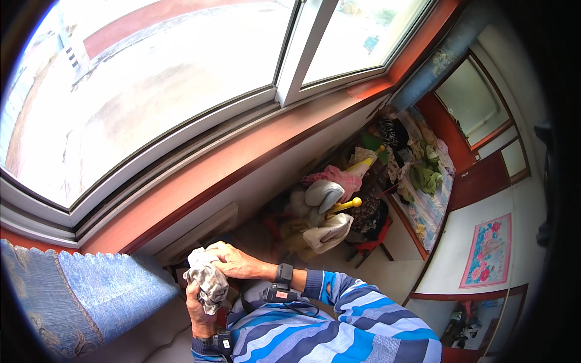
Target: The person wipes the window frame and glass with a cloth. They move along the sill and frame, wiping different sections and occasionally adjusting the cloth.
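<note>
At the lower left of the frame, both hands are together on a crumpled grey-and-white cloth: the left hand grips it from below, while the right hand has its fingers laid over its upper edge. The step in hand looks like handling this bunched cloth, gathered in front of the body; how firmly the hidden fingers press, I cannot tell. The next move seems to call for one hand keeping its hold while the other shifts its grip, as the folds would likely slip if both let go. A black wrist device sits behind the right hand. Just left of the hands hangs a blue curtain, which could snag the cloth on that side; above them the orange windowsill slants toward the upper right. Right of centre, a grey cushion-like bundle, a pink cloth and a yellow-handled object crowd the space, and farther right a bed bears a green garment.
</note>
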`<act>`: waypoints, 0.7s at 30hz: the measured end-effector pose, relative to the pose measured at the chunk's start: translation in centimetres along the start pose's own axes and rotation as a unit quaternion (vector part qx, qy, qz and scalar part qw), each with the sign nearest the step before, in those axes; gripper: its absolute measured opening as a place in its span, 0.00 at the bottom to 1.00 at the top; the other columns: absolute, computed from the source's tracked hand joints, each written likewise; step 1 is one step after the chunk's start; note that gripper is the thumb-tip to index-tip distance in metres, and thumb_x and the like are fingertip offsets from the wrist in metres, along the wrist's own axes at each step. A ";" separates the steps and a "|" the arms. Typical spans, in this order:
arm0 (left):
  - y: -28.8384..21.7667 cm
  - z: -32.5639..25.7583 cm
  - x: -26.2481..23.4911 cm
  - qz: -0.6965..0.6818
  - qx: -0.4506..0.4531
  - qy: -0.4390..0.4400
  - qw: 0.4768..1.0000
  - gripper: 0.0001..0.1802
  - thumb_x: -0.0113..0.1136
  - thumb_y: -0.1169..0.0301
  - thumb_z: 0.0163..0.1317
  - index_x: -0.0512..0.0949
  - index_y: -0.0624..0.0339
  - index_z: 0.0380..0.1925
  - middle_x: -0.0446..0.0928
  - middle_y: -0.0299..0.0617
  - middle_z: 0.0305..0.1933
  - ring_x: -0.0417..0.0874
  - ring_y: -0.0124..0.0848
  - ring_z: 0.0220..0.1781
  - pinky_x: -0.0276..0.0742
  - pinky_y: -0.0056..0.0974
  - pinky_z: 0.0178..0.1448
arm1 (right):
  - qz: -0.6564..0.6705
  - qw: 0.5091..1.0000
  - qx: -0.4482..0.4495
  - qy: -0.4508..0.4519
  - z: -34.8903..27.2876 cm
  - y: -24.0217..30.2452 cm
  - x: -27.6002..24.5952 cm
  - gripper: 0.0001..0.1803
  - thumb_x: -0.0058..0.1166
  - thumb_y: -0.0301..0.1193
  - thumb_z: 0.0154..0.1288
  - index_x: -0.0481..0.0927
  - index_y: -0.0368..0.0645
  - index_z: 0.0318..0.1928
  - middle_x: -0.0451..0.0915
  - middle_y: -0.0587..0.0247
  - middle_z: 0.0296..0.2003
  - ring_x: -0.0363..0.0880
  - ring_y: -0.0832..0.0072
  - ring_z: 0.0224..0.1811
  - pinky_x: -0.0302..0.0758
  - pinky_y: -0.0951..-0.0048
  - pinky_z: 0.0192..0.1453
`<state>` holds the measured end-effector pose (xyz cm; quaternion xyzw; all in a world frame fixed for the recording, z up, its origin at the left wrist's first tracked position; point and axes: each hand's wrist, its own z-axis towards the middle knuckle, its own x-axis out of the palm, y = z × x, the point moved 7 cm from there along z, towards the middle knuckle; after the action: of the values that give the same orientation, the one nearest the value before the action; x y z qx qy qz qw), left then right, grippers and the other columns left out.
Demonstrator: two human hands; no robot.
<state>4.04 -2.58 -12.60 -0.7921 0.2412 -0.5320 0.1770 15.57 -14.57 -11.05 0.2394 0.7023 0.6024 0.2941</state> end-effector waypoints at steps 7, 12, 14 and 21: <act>-0.5 1.3 1.3 0.005 0.037 -0.024 0.999 0.31 0.57 0.56 0.75 0.75 0.63 0.71 0.85 0.48 0.65 0.87 0.42 0.64 0.82 0.48 0.71 | -0.053 0.982 0.005 -0.181 -4.0 3.2 -4.2 0.32 0.69 0.41 0.70 0.80 0.40 0.70 0.79 0.48 0.57 0.84 0.54 0.56 0.82 0.58 0.63; -0.5 3.0 2.7 0.093 0.078 -0.055 0.991 0.26 0.58 0.59 0.75 0.78 0.64 0.66 0.84 0.44 0.61 0.87 0.36 0.60 0.83 0.42 0.67 | -0.118 0.979 -0.101 -0.131 -5.4 7.1 -2.6 0.42 0.70 0.44 0.67 0.71 0.40 0.77 0.75 0.42 0.64 0.79 0.46 0.65 0.78 0.53 0.70; 0.4 3.5 2.7 0.120 0.060 -0.083 0.987 0.24 0.58 0.62 0.76 0.76 0.63 0.67 0.84 0.42 0.60 0.87 0.34 0.57 0.83 0.42 0.66 | -0.169 0.969 -0.111 -0.142 -5.4 7.4 -2.6 0.49 0.71 0.43 0.65 0.63 0.38 0.80 0.72 0.37 0.68 0.77 0.41 0.67 0.77 0.50 0.73; 1.8 5.6 3.5 0.285 0.056 -0.072 0.954 0.30 0.57 0.66 0.79 0.65 0.70 0.74 0.75 0.47 0.70 0.78 0.35 0.69 0.73 0.41 0.75 | -0.102 0.983 0.019 -0.149 -6.1 5.3 -4.2 0.55 0.73 0.45 0.59 0.59 0.42 0.82 0.71 0.37 0.68 0.77 0.38 0.67 0.79 0.49 0.71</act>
<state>9.97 -5.90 -13.02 -0.7159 0.4131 -0.4136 0.3818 14.15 -20.94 -4.72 0.2591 0.6824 0.5135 0.4511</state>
